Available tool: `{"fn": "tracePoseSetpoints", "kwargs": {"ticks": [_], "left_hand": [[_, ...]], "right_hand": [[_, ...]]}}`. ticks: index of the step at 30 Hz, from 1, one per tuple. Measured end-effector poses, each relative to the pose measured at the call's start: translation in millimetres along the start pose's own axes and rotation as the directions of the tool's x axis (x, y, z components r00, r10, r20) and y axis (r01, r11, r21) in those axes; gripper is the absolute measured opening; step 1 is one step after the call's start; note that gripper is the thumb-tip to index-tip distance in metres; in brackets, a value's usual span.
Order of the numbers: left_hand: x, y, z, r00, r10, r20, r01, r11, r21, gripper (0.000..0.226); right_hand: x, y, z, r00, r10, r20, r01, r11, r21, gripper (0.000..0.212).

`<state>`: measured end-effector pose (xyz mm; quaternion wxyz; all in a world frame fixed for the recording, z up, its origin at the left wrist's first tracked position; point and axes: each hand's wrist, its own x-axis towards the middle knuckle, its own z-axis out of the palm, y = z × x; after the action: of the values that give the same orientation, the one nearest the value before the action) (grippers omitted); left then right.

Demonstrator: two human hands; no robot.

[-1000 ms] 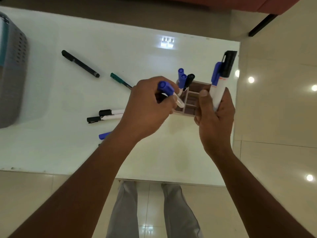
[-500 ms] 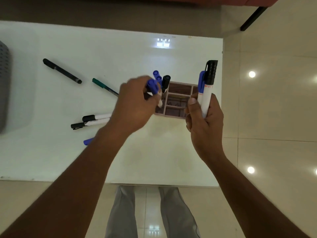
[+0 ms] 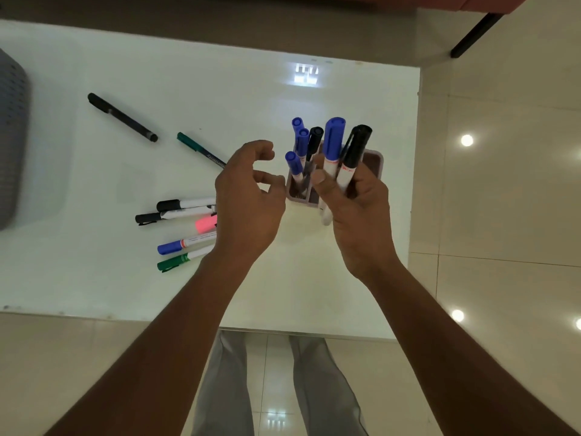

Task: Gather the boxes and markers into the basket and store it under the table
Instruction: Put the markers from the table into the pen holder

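The right hand (image 3: 356,215) clasps a blue-capped white marker (image 3: 334,138) and a black-capped white marker (image 3: 356,146) upright, in front of the mauve plastic compartment box (image 3: 374,163) standing near the right edge of the white surface (image 3: 314,291). Four standing markers (image 3: 302,140), three with blue caps and one with a black cap, fill the box's left side. The left hand (image 3: 248,204) hovers beside the box, fingers loosely curled, holding nothing. To its left lies a cluster of loose markers (image 3: 185,205); a slim green pen (image 3: 201,150) and a slim black pen (image 3: 121,116) lie farther back. The grey perforated basket (image 3: 12,136) sits at the far left, well apart.
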<state>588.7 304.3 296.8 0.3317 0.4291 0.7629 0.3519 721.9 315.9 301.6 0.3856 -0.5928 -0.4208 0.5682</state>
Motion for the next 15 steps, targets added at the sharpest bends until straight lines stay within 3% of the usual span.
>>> {"fn": "tracePoseSetpoints", "kwargs": {"ticks": [6, 15], "left_hand": [[8.9, -6.7, 7.0, 0.992, 0.071, 0.103, -0.069, 0.997, -0.02, 0.03], [14.6, -6.8, 10.8, 0.99, 0.134, 0.047, -0.139, 0.984, 0.113, 0.016]], "right_hand": [[7.9, -0.9, 10.3, 0.996, -0.047, -0.075, 0.047, 0.999, -0.004, 0.007], [10.2, 28.3, 12.3, 0.997, -0.061, -0.042, 0.052, 0.983, -0.175, 0.013]]}}
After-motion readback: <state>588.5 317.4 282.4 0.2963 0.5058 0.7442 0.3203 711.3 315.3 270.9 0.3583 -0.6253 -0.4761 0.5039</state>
